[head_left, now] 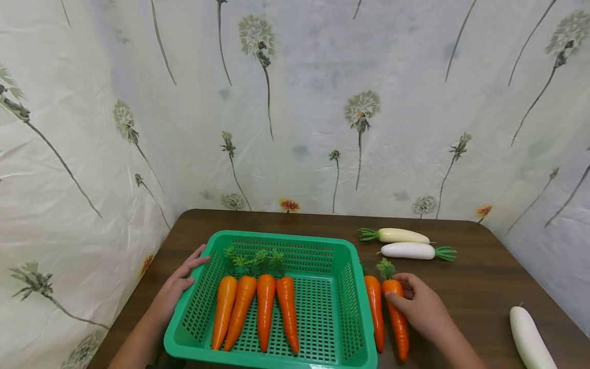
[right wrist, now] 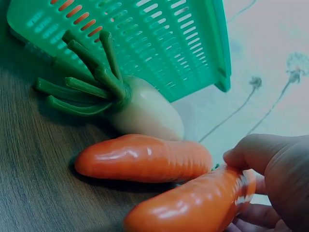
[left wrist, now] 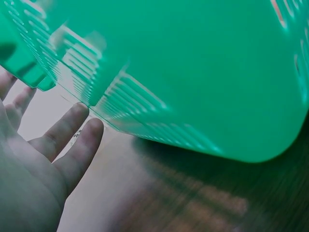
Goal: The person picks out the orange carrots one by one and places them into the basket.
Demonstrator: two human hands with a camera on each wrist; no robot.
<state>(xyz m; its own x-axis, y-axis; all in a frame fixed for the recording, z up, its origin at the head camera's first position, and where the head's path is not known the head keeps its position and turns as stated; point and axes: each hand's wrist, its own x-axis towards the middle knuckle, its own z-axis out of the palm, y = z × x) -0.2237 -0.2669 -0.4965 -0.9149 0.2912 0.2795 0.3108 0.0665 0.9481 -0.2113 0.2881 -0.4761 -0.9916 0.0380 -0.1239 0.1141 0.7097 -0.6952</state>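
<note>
My right hand [head_left: 421, 305] pinches an orange carrot [head_left: 398, 320] near its leafy top, just right of the basket. Another carrot [head_left: 375, 312] lies between it and the green basket [head_left: 364, 307]. In the right wrist view, the pinched carrot [right wrist: 188, 203] is in front, with the second carrot [right wrist: 140, 157] behind it. A white radish [right wrist: 147, 111] with thick green stems lies against the basket's outer side; the rim hides it in the head view. Several carrots [head_left: 265, 312] lie side by side inside the basket. My left hand [head_left: 177, 287] touches the basket's left rim with extended fingers.
Two white radishes, one cream [head_left: 401, 236] and one whiter [head_left: 407, 250], lie behind the right hand on the dark wooden table [head_left: 479, 287]. Another white radish [head_left: 530, 338] lies near the table's right edge. A flower-patterned curtain [head_left: 304, 102] surrounds the table's back and sides.
</note>
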